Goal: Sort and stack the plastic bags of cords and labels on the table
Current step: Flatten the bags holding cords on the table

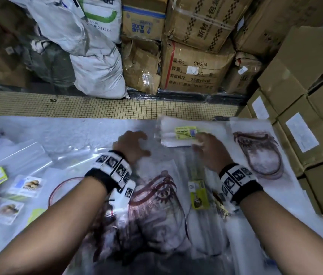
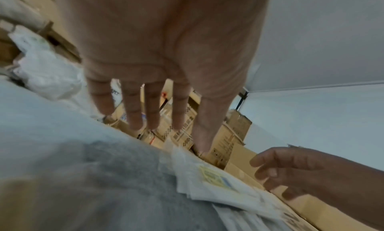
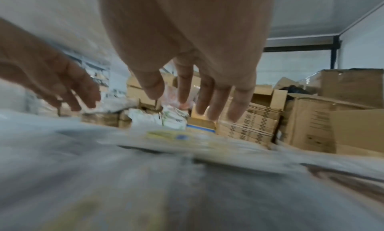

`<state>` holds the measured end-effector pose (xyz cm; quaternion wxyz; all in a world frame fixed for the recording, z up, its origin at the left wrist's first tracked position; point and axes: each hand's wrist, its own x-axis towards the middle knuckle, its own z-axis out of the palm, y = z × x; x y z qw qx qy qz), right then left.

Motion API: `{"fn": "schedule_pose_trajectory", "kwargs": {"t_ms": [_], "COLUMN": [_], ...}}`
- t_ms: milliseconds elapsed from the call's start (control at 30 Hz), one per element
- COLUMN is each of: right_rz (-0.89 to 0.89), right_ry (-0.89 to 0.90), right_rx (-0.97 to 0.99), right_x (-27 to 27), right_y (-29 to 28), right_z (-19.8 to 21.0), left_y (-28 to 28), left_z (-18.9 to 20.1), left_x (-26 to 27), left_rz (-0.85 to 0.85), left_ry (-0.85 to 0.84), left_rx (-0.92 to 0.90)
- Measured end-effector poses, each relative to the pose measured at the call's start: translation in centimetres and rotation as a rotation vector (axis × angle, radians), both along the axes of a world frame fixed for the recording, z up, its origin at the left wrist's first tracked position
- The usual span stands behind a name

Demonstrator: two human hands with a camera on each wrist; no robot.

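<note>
Hovering with fingers spread, the left hand point(image 1: 132, 144) and right hand point(image 1: 209, 148) flank the far stack of clear yellow-labelled plastic bags point(image 1: 178, 133); neither grips. Slick film risks the stack sliding.

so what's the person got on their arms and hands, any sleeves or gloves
No gloves or sleeves: both forearms are bare. Each wrist carries a black fabric wristband wrapped by a row of white square blocks printed with black marker patterns, one on the left wrist and one on the right wrist. The left hand and right hand wear nothing visible.
</note>
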<state>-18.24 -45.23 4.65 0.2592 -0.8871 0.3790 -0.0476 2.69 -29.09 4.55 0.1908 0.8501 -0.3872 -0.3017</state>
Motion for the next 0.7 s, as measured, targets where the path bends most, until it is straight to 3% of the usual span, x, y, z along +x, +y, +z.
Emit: {"fn": "schedule_pose_trajectory", "kwargs": {"t_ms": [100, 200, 267, 400, 600, 700], "right_rz": [0.129, 0.255, 0.222, 0.176, 0.083, 0.062], "right_ry": [0.042, 0.286, 0.421, 0.421, 0.380, 0.378], "right_rx": [0.191, 0.060, -0.082, -0.265, -0.170, -0.133], "right_x": [-0.4, -0.5, -0.6, -0.2, 0.2, 0.8], "right_y": [7.0, 12.4, 15.4, 19.4, 22.7, 24.3], "right_z": [0.0, -2.7, -4.5, -5.5, -4.9, -4.5], "left_y": [6.6, 11.1, 12.8, 14.8, 18.3, 19.7], "left_z": [-0.6, -2.8, -4.1, -5.9, -6.5, -5.8], "left_x": [-2.9, -5.8, -6.3, -5.0, -3.6, -4.8], "left_rz": [-0.008, -0.077, -0.094, -0.093, 0.126, 0.085], "left_ry": [-0.123, -0.136, -0.170, -0.204, -0.288, -0.270], "left_rx": [0.235, 0.398, 0.367, 0.184, 0.009, 0.054]}}
